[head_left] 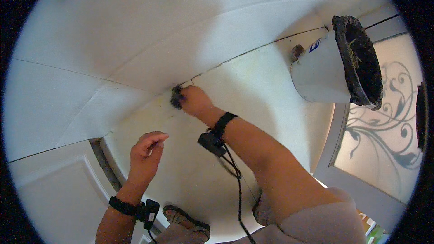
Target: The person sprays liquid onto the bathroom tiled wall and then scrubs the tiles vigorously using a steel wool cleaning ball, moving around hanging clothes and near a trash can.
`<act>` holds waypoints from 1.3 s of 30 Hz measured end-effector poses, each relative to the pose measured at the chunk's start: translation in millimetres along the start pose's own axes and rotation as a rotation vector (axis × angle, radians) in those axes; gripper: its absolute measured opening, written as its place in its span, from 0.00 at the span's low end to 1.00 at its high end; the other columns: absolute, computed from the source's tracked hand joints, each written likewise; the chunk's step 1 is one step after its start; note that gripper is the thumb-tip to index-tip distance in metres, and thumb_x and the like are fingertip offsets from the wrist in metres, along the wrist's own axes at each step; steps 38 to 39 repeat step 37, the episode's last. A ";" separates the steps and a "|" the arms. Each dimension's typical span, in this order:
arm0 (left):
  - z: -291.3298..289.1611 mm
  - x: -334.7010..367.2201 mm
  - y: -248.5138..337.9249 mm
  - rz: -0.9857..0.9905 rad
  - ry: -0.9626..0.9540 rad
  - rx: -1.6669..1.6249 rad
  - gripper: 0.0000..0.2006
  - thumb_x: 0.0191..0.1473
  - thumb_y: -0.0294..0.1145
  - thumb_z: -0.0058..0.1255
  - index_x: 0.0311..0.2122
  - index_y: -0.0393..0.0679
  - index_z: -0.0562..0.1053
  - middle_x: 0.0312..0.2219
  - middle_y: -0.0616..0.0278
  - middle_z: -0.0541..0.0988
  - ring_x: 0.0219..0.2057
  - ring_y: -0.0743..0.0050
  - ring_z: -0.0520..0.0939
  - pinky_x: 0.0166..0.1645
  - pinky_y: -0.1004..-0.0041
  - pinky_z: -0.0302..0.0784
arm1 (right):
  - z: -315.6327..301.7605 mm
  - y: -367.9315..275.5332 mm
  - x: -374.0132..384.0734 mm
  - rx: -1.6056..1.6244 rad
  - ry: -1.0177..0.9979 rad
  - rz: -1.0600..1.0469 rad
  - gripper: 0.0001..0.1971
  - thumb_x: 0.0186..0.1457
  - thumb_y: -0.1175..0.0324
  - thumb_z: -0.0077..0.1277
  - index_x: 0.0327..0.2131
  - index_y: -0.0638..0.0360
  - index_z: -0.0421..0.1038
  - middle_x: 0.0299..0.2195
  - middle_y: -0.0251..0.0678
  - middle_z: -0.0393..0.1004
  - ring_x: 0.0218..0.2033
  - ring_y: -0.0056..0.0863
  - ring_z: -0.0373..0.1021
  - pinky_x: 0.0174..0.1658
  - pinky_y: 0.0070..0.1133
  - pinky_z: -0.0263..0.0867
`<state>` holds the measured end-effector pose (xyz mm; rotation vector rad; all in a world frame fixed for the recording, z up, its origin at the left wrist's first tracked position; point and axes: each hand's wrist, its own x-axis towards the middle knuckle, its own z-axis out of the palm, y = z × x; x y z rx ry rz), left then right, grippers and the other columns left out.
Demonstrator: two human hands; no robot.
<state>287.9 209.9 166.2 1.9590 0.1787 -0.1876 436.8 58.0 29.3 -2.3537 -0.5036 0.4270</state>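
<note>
Low at the join of wall and floor, my right hand is closed around a dark scrubber with a rough, bristly look. The scrubber lies against the pale floor right beside the white tiled wall; its exact make is hard to see because my fingers cover part of it. My left hand hovers to the left, apart from the scrubber, its fingers loosely bent with a gap beside the thumb and nothing held. Both wrists carry black straps with small cabled boxes.
A white bucket lined with a black bag stands at the right, with a small brown lump beside it. Farther right is a grey-framed door with a scroll pattern. A white panelled door is at lower left. My sandalled foot shows below.
</note>
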 end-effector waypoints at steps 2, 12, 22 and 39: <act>-1.3 -4.0 3.8 0.011 0.014 0.040 0.09 0.53 0.18 0.46 0.38 0.41 0.74 0.37 0.62 0.75 0.38 0.78 0.75 0.43 0.79 0.70 | -26.0 21.9 4.9 0.177 0.278 0.043 0.10 0.40 0.70 0.50 0.27 0.64 0.73 0.27 0.45 0.75 0.32 0.45 0.71 0.39 0.33 0.67; -13.4 -31.2 -16.4 -0.048 0.032 0.014 0.09 0.52 0.17 0.46 0.37 0.41 0.73 0.36 0.62 0.76 0.37 0.79 0.74 0.43 0.78 0.70 | -134.0 48.2 27.8 1.219 1.193 0.299 0.08 0.47 0.75 0.55 0.31 0.60 0.66 0.23 0.31 0.68 0.19 0.20 0.65 0.21 0.18 0.63; 11.4 -3.3 12.7 0.014 -0.015 0.065 0.08 0.52 0.18 0.47 0.37 0.41 0.74 0.35 0.63 0.75 0.33 0.81 0.74 0.38 0.81 0.70 | -117.8 21.0 12.8 0.343 1.209 -0.037 0.15 0.41 0.82 0.47 0.37 0.61 0.65 0.36 0.45 0.68 0.40 0.42 0.66 0.45 0.30 0.63; 20.8 20.2 6.4 -0.054 -0.053 -0.029 0.09 0.54 0.20 0.47 0.40 0.44 0.74 0.36 0.61 0.76 0.37 0.78 0.75 0.44 0.79 0.69 | -190.8 -34.6 8.8 0.485 1.211 -0.210 0.14 0.43 0.79 0.49 0.37 0.59 0.66 0.37 0.41 0.67 0.41 0.38 0.65 0.47 0.28 0.61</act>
